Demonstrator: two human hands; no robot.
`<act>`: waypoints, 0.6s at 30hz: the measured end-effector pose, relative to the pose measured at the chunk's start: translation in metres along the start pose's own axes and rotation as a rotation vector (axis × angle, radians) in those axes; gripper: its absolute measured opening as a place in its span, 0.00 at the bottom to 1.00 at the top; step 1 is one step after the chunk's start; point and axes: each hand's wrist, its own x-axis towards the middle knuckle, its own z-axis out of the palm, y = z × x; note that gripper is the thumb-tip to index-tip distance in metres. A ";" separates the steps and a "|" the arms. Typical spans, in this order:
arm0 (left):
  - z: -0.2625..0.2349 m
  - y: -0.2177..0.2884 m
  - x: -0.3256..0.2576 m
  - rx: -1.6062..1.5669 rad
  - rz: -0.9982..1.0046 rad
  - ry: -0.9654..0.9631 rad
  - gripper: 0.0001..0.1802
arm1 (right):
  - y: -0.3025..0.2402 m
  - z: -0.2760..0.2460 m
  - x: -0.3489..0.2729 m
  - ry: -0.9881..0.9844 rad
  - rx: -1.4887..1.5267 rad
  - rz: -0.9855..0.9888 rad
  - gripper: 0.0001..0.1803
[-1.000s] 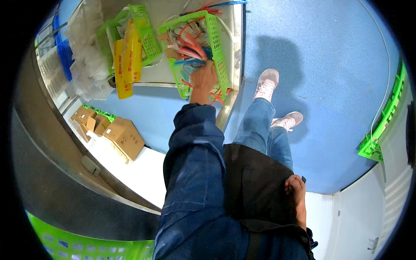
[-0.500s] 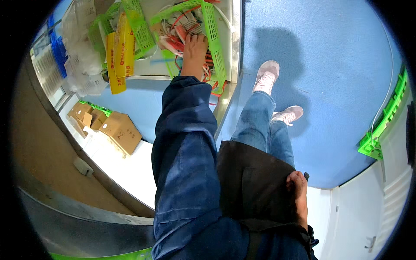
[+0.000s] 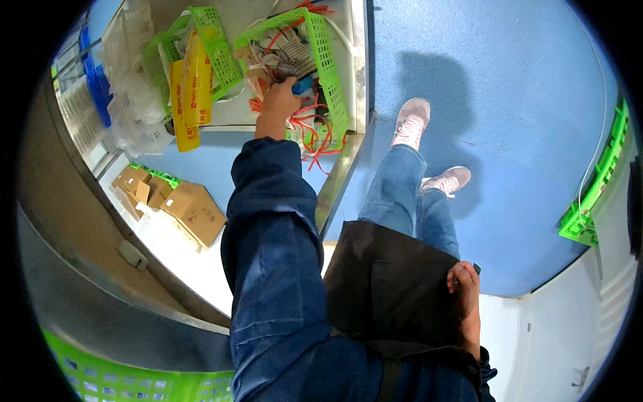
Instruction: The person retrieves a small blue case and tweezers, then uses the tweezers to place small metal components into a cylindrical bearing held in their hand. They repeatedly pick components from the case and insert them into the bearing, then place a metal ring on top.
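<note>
The small blue item (image 3: 303, 85) is within the green basket (image 3: 326, 60), at the fingertips of my left hand (image 3: 281, 100); whether they pinch it or only touch it, I cannot tell. Near it are red straps (image 3: 321, 134), some hanging past the near rim, and a grey striped bundle (image 3: 295, 57). The basket sits on the desk (image 3: 360, 87), with 2 yellow packs (image 3: 197, 80) to its left. My right hand (image 3: 463, 278) is curled beside my black apron (image 3: 402, 288); I cannot tell whether it grips anything.
</note>
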 end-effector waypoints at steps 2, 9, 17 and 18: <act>0.006 0.009 -0.004 -0.056 -0.029 0.033 0.35 | 0.001 -0.005 0.003 -0.046 -0.009 0.009 0.11; 0.023 0.033 -0.007 -0.049 -0.123 0.191 0.35 | -0.003 0.005 0.005 -0.005 0.003 0.014 0.10; 0.002 0.009 -0.004 -0.498 -0.167 0.631 0.27 | -0.012 0.015 0.012 -0.096 0.035 -0.182 0.08; -0.010 0.011 -0.005 -0.643 -0.166 0.736 0.27 | -0.014 0.014 0.014 -0.123 0.036 -0.199 0.08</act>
